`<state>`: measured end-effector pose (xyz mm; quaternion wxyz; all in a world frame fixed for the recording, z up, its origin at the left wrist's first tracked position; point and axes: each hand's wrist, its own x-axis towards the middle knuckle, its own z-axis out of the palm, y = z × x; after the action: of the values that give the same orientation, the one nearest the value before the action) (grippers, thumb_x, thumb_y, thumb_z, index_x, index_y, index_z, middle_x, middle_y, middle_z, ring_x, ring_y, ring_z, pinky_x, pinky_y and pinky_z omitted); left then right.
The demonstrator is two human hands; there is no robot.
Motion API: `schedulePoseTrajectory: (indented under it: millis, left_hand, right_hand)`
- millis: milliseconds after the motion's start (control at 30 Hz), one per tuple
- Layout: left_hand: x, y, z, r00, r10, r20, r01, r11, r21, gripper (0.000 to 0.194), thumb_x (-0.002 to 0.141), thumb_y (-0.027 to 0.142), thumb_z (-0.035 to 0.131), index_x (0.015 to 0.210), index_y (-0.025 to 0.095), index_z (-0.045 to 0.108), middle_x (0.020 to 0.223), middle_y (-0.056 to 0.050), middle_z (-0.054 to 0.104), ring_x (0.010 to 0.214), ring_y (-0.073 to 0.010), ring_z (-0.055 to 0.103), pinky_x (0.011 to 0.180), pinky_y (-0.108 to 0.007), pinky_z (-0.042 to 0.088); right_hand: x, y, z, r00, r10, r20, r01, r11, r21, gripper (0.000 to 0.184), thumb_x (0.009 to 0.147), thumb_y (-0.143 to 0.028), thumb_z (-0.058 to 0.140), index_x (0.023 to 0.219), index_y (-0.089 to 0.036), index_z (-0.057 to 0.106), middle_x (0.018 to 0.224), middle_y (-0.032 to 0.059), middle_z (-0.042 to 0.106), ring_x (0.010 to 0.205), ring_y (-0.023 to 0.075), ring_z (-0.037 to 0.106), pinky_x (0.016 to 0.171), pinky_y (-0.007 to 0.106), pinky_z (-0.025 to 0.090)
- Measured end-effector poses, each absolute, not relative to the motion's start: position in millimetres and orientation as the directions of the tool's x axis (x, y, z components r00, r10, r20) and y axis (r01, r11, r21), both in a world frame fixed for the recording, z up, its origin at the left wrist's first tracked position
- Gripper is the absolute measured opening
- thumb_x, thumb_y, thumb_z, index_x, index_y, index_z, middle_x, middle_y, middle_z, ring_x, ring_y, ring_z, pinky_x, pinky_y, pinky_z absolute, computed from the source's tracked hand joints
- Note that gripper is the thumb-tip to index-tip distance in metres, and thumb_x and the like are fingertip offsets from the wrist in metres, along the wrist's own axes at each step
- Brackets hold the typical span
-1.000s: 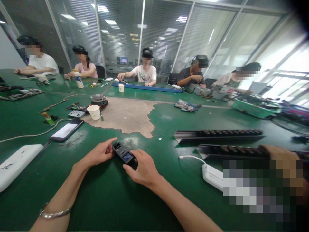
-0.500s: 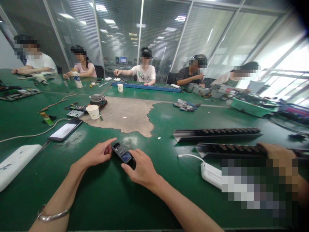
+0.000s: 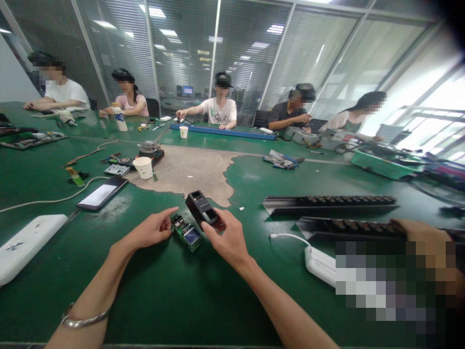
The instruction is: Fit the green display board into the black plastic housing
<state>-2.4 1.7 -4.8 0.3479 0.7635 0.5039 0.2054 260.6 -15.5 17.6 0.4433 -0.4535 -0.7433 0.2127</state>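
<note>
STEP: black cover [image 3: 199,209] is held off circuit board [image 3: 188,236], beyond its right side | GRIP: cover is pinched by right hand [image 3: 230,237]; left hand [image 3: 154,229] part-curled beside board, pinch cannot be told | NEXT: clearance from board is judged necessary

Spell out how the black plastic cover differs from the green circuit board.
The black plastic cover is tilted, raised in the right hand's grip, while the green circuit board lies on the green table. The cover is a casing with cut-out openings; the board carries exposed components and a small screen. Both are oblong.
</note>
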Motion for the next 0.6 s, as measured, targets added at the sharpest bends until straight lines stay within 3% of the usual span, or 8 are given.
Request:
schedulePoseTrajectory:
  millis: [167,267,500,600]
  left_hand:
    - [-1.4,1.1,-2.8,0.401,0.915,-0.048,0.645,-0.244,0.725,0.071,0.078,0.02,0.055,0.145,0.014,0.034,0.079,0.001,0.058,0.067,-0.0139,0.054,0.062,-0.025,0.042]
    - [-1.7,1.9,-4.0,0.406,0.913,-0.04,0.642,-0.254,0.723,0.071,0.078,0.02,0.055,0.146,0.014,0.034,0.079,0.001,0.058,0.067,-0.0143,0.054,0.063,-0.026,0.042]
    - [-1.6,2.8,-4.5,0.408,0.912,-0.039,0.655,-0.263,0.709,0.071,0.077,0.02,0.055,0.145,0.014,0.035,0.079,0.0,0.059,0.067,-0.0143,0.054,0.062,-0.026,0.042]
    - [-2.3,2.8,-5.0,0.411,0.911,-0.042,0.651,-0.261,0.713,0.07,0.078,0.021,0.054,0.146,0.015,0.036,0.08,0.0,0.06,0.067,-0.0145,0.054,0.063,-0.026,0.041]
  right_hand:
    - [264.2,-4.6,2.0,-0.238,0.891,0.388,0.64,0.444,-0.627,0.021,0.08,-0.03,0.065,0.097,-0.019,0.066,0.082,0.0029,0.061,0.071,0.017,0.055,0.066,0.029,0.045]
    - [264.7,-3.7,-4.4,-0.262,0.902,0.343,0.69,0.424,-0.587,0.021,0.079,-0.03,0.064,0.097,-0.018,0.065,0.087,0.0048,0.063,0.079,0.0192,0.057,0.071,0.031,0.046]
    - [269.4,-4.9,-5.5,-0.291,0.901,0.321,0.723,0.427,-0.543,0.053,0.073,-0.029,0.069,0.122,-0.014,0.056,0.107,0.011,0.063,0.097,0.0244,0.058,0.088,0.038,0.046]
    - [269.7,-2.0,-5.4,-0.299,0.901,0.315,0.708,0.431,-0.56,0.038,0.075,-0.029,0.068,0.11,-0.016,0.063,0.099,0.0088,0.065,0.093,0.0239,0.059,0.085,0.038,0.047]
